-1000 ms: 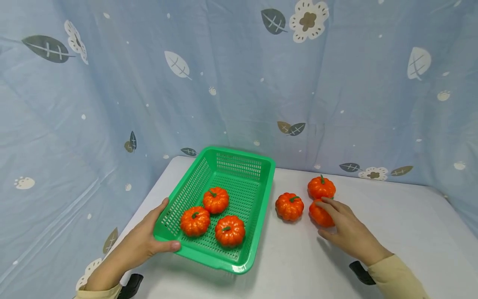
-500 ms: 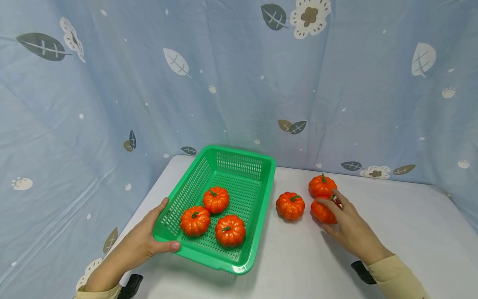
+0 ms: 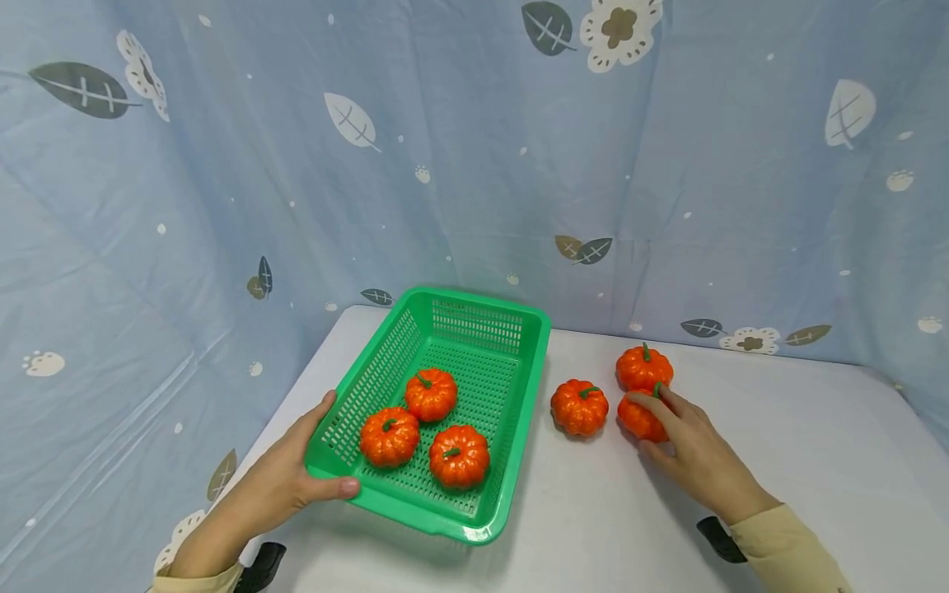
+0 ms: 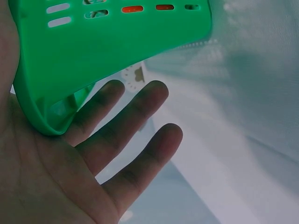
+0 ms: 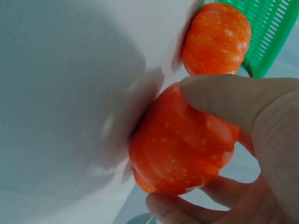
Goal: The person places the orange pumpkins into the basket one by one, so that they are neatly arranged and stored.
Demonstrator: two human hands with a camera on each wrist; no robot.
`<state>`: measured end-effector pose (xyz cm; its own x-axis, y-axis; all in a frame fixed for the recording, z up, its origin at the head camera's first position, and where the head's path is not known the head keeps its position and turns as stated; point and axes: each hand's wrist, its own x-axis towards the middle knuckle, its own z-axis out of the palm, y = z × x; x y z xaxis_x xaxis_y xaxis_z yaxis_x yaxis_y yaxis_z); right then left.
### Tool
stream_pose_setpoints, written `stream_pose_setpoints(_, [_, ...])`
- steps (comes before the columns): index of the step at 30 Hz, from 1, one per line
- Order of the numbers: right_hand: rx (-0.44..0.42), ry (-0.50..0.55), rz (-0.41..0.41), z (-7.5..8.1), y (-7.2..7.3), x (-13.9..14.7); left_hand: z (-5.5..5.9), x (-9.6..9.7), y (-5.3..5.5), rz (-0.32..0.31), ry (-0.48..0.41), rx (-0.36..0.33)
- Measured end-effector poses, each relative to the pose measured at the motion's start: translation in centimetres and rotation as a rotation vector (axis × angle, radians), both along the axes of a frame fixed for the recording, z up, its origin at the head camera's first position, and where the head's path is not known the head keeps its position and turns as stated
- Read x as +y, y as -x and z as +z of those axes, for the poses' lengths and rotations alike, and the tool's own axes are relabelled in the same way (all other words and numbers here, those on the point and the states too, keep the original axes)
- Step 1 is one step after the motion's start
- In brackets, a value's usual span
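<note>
My left hand (image 3: 285, 473) holds the near left corner of a green plastic basket (image 3: 404, 512), thumb on its rim. The left wrist view shows several fingers extended below the basket wall (image 4: 112, 51). Three small orange pumpkins, one of them the nearest pumpkin (image 3: 459, 457), lie in the basket. To the right, my right hand (image 3: 700, 457) grips another pumpkin (image 3: 638, 417) on the table. In the right wrist view, thumb and fingertips lie on opposite sides of this pumpkin (image 5: 177, 144). Its far side is hidden.
Beside the gripped pumpkin sit a left pumpkin (image 3: 578, 409) and a back pumpkin (image 3: 644, 370). They stand on a white table (image 3: 578, 527), right of the basket. A blue patterned curtain (image 3: 474, 165) hangs along the back and left.
My right fingers have come down and closed around the pumpkin, which has barely moved. The left hand and basket have stayed put.
</note>
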<state>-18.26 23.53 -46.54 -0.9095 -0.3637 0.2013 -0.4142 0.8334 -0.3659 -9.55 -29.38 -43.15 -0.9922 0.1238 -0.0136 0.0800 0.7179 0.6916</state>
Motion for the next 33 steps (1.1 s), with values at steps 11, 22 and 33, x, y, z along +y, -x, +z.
stream_pose_setpoints(11, [0.015, 0.075, -0.022, 1.5, -0.6, 0.6, 0.1, 0.2, 0.0, 0.0, -0.012, 0.0])
stream_pose_setpoints(22, [0.086, 0.25, 0.087, 2.5, -0.8, -0.3, 0.0, 0.0, 0.0, -0.001, -0.037, -0.012])
stream_pose_setpoints(33, [0.055, 0.289, 0.163, 4.0, 0.3, -2.6, 0.0, 0.1, 0.0, -0.003, -0.041, -0.005])
